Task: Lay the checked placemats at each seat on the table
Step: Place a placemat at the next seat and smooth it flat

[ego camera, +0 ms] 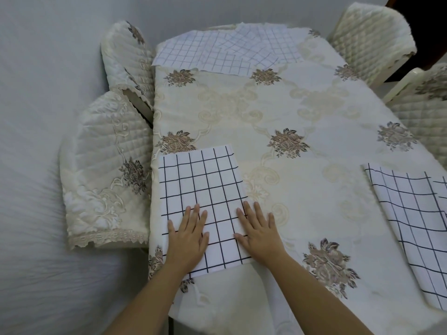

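A white placemat with a dark grid (200, 189) lies flat at the table's left edge, in front of a covered chair. My left hand (187, 234) presses flat on its near left part, fingers straight. Spread just as flat, my right hand (258, 228) rests on the mat's right edge, half on the tablecloth. A second checked placemat (411, 218) lies at the right edge, running off the frame. At the far end, more checked placemats (217, 53) lie overlapping and askew.
The table (290, 112) wears a cream cloth with brown flower motifs. Quilted cream chair covers stand at the left (104, 175), far left (125, 56), far right (372, 37) and right (425, 97). Pale floor surrounds the table on the left.
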### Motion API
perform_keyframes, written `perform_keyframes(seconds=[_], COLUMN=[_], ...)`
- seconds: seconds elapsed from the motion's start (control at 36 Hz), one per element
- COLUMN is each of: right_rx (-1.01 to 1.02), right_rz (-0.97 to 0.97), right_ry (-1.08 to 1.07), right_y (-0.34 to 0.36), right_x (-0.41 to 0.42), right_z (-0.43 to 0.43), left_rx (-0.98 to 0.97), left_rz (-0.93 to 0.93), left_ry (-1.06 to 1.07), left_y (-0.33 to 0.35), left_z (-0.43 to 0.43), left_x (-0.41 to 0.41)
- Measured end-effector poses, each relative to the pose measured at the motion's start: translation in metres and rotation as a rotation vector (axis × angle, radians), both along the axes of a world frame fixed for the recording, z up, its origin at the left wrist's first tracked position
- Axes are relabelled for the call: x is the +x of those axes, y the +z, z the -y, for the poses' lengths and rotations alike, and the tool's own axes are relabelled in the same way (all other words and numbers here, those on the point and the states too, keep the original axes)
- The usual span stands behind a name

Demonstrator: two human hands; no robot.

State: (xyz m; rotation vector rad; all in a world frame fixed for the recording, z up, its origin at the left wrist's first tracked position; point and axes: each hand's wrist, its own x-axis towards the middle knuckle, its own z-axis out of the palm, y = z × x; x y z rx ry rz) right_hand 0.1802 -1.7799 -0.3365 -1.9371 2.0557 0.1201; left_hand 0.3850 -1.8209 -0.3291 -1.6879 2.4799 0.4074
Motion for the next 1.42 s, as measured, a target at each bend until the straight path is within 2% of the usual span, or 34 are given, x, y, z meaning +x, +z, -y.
perform_keyframes(seconds=[0.08,0.11,0.19,0.31,0.44,0.69,0.83,0.97,1.14,1.42], right_rx=[0.054,0.085,0.093,-0.073,-0.179,-0.330,-0.370,-0.389,-0.375,-0.270], right_rz=[0.032,0.082,0.286,0.444,0.601,0.712,0.737,0.735,0.755,0.628], right_ry=[0.019,0.041,-0.092,-0.238,-0.454,-0.783,-0.874,-0.871,-0.855,-0.871], right_y=[0.018,0.022,0.040,0.057,0.072,0.077,0.075,0.075,0.072,0.057], right_x=[-0.003,-0.004,-0.009,-0.020,-0.050,-0.133,-0.175,-0.227,-0.295,-0.384], right_z=[0.000,0.000,0.002,-0.002,-0.019,-0.065,-0.083,-0.094,-0.110,-0.135], left_rx=[-0.037,-0.041,-0.031,-0.012,0.184,0.419,0.513,0.546,0.623,0.568], left_rz=[0.023,0.030,0.058,-0.220,-0.448,-0.590,-0.583,-0.566,-0.586,-0.499], left_ry=[-0.008,-0.011,0.018,0.040,0.062,-0.016,-0.001,0.018,0.136,0.316], left_y=[0.002,0.004,0.017,0.038,0.064,0.076,0.073,0.072,0.070,0.061], left_z=[0.002,0.003,0.007,0.005,-0.004,-0.039,-0.058,-0.074,-0.103,-0.132], left_x=[0.000,-0.003,-0.023,-0.070,-0.136,-0.223,-0.266,-0.318,-0.386,-0.459])
